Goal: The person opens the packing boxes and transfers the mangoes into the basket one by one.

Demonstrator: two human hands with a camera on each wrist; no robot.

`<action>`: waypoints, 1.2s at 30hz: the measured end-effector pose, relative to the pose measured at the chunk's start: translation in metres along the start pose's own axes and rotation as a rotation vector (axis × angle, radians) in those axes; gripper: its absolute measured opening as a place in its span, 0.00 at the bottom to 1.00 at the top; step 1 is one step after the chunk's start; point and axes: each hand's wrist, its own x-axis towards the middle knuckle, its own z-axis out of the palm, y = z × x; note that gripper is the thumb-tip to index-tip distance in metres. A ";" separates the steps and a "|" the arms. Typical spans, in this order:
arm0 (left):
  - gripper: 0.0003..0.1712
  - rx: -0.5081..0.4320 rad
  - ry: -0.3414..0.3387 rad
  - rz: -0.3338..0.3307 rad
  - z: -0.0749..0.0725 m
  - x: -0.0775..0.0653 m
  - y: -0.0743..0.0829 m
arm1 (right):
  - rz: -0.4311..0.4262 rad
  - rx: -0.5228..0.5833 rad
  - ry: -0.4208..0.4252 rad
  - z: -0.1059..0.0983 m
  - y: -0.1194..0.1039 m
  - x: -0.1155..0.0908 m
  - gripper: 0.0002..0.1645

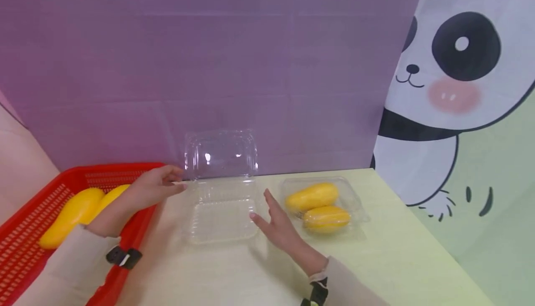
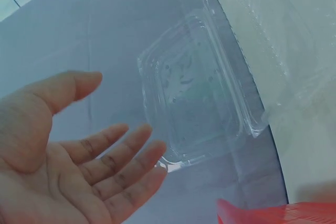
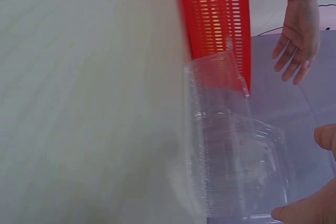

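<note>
Sitting lid-up on the counter (image 1: pixel 200 273) btwn L hand (image 1: pixel 156 185) and R hand (image 1: pixel 277 224) (both relaxed, nothing held) is a clear container (image 1: pixel 223 222), w/ red basket (image 1: pixel 135 231) by the L, boxed yellow fruits (image 1: pixel 312 197) by the R.

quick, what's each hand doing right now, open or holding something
Left hand: open, holding nothing.
Right hand: open, holding nothing, beside the empty clear container.

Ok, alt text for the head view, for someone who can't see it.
A person's left hand and right hand flank an open clear container on a pale table. Left, a red basket holds yellow fruits; right, a second clear container holds two more.
</note>
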 end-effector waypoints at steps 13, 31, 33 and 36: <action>0.31 0.012 0.012 -0.015 0.014 -0.001 0.010 | 0.074 0.064 0.078 -0.036 -0.009 0.005 0.44; 0.29 0.141 -0.012 0.084 0.028 -0.006 0.035 | 0.034 -0.047 0.072 -0.114 0.010 -0.015 0.28; 0.29 0.137 -0.021 0.089 0.029 -0.005 0.039 | 0.021 -0.060 0.074 -0.121 0.012 -0.018 0.27; 0.28 0.133 -0.032 0.095 0.033 -0.003 0.045 | -0.016 -0.083 0.074 -0.131 0.016 -0.023 0.26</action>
